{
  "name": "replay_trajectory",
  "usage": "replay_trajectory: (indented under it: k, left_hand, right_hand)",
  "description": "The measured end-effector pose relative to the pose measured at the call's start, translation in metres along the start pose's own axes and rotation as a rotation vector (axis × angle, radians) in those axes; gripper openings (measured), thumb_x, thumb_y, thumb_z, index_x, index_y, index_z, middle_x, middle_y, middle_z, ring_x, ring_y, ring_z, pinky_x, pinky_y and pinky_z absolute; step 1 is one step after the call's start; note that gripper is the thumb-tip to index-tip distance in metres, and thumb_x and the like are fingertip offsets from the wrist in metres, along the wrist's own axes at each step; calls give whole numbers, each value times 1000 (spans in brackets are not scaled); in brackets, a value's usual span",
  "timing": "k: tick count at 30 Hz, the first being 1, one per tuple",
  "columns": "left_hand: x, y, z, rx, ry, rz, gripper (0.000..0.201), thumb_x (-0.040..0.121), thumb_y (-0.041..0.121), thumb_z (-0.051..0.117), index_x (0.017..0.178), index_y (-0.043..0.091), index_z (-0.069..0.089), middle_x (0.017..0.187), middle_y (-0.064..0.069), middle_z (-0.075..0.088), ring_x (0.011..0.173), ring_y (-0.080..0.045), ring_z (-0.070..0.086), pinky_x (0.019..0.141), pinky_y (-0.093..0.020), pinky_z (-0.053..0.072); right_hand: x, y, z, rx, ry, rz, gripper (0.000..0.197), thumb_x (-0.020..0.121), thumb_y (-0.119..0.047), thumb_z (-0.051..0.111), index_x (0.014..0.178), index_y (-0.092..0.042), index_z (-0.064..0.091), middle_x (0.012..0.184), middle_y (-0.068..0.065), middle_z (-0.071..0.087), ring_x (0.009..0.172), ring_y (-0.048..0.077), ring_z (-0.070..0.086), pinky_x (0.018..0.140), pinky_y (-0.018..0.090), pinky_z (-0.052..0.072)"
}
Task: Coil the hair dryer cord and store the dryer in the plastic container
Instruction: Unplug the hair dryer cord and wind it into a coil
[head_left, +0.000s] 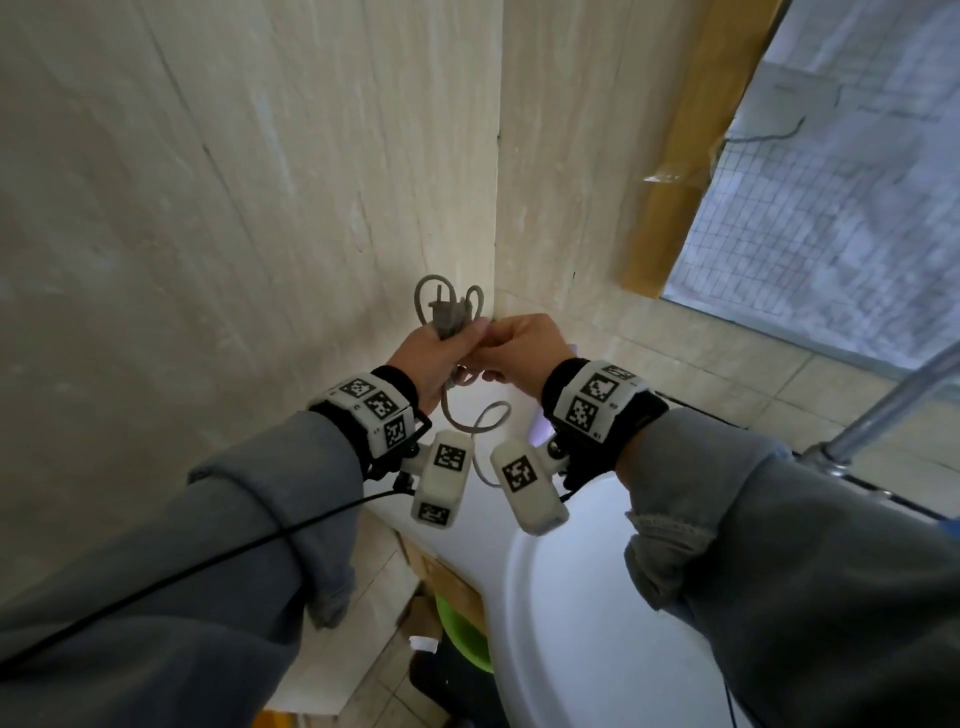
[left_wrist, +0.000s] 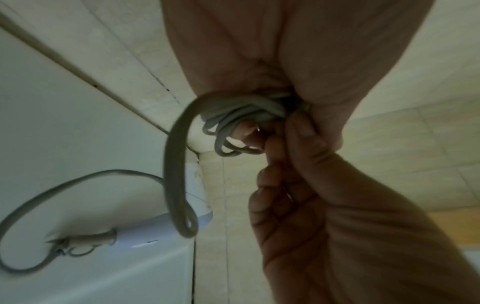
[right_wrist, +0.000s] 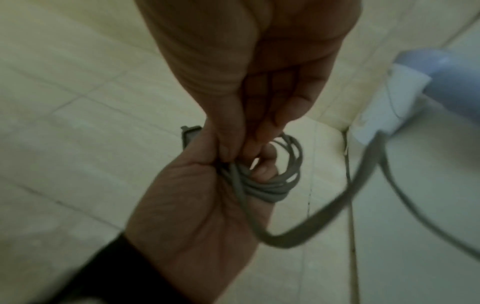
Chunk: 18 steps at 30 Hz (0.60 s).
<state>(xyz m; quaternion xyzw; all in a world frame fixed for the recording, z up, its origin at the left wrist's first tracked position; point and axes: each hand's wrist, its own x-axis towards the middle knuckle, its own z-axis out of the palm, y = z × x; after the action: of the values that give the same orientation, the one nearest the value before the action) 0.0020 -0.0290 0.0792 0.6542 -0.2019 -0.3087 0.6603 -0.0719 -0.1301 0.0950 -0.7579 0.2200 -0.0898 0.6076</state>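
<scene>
At frame centre, a person's left hand grips the coiled grey cord while the right hand pinches a strand; the hair dryer lies lower left.

Two hands — one grey cord with one plug, one hair dryer — and two wrist cameras.
</scene>
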Motion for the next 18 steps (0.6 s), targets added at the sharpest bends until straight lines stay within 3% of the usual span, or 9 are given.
replay_trajectory:
  k: [2,5,8,11,13,15,18]
  left_hand:
    - [3,0,-5,4,35,25,27,90,31,52,79,8,62,78,-15,64,77,-30,56,73,-36,43]
    - [9,4,-13,-168,77,25,34,97,26,40,70,10,54,73,-4,74,67,-16,67,62,-22,50]
    - [8,13,-15,-418,54,1,36,98,24,35,68,10,50,65,-1,74,62,-13,69,63,-22,51]
    - [3,23,-15,-553,-5,-19,33,98,24,35,71,11,49,48,4,60,41,-9,56,46,-18,46]
    - [0,30,-16,-593,-100,-29,34,99,27,31,72,14,49,37,8,44,30,-3,37,37,-14,33]
    - [-3,36,-17,-617,-193,-30,38,99,29,28,71,16,50,33,8,35,26,-2,29,35,-15,25]
    - [-8,41,-22,-593,-341,-49,43,96,30,31,64,18,57,30,8,35,26,-4,21,37,-16,21]
  right_hand:
    - [2,6,-4,35,-3,-33,5,74,-7,75,79,-7,75,71,6,70,62,8,56,70,24,50]
    - [7,22,-12,94,-79,-15,17,68,-25,80,79,-22,66,84,-4,70,83,12,62,92,32,51]
    - [7,42,-17,-351,-367,27,33,69,-46,75,97,-35,63,111,-11,65,113,11,57,108,35,38]
    - [7,62,-19,-799,-409,46,22,72,-46,71,92,-40,66,116,-11,61,116,14,53,106,35,37]
    - [7,68,-22,-861,-401,81,18,81,-34,66,98,-29,69,102,-10,59,110,15,54,96,26,40]
    - [7,73,-28,-845,-397,121,21,88,-24,59,106,-18,69,90,-12,55,99,14,54,86,20,38]
    - [13,84,-34,-857,-347,102,22,92,-22,53,103,-17,71,107,3,67,99,18,60,89,21,42]
